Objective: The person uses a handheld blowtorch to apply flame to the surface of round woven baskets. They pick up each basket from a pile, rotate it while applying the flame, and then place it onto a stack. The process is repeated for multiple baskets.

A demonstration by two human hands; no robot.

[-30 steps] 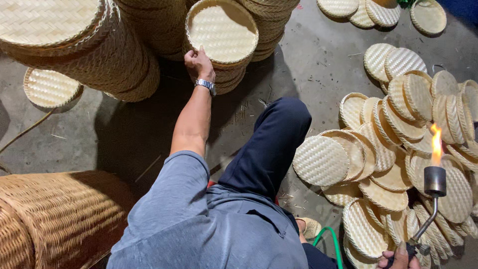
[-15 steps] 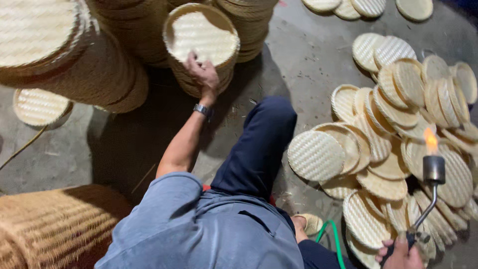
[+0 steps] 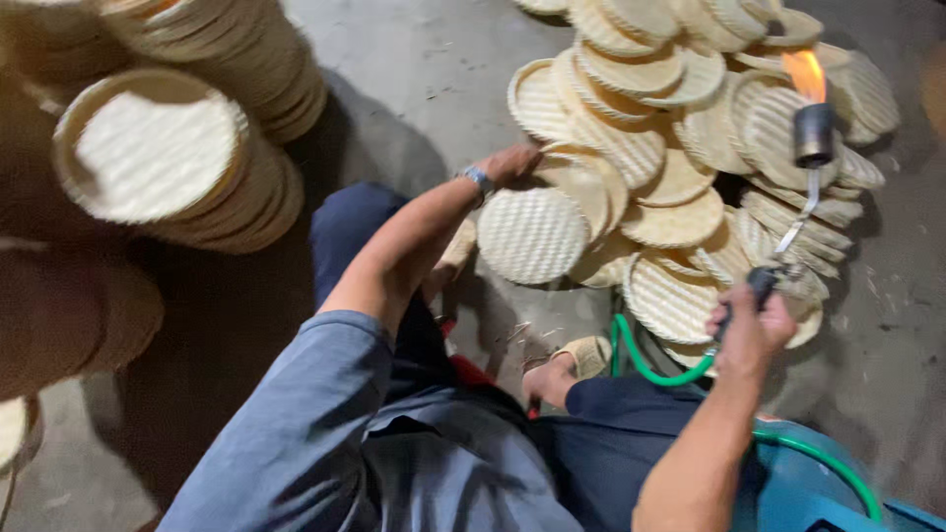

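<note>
head view: the left hand (image 3: 512,163) rests fingers-down on a round woven tray (image 3: 576,177) at the near edge of the tray heap (image 3: 680,118) on the floor (image 3: 424,69); whether its grip is closed on the rim, i cannot tell. the right hand (image 3: 751,320) is clenched around the gas torch (image 3: 803,187), flame up, green hose (image 3: 660,369) trailing. step judged: picking a tray for singeing. next move calls for lifting it clear of the flame's neighbours. stacked trays (image 3: 187,148) stand well apart.

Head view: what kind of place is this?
Likely a basket-weaving workshop. Stacks of round woven trays stand on a bare concrete floor, more lie spread in a pile, and the right hand holds a lit gas torch on a green hose.
</note>
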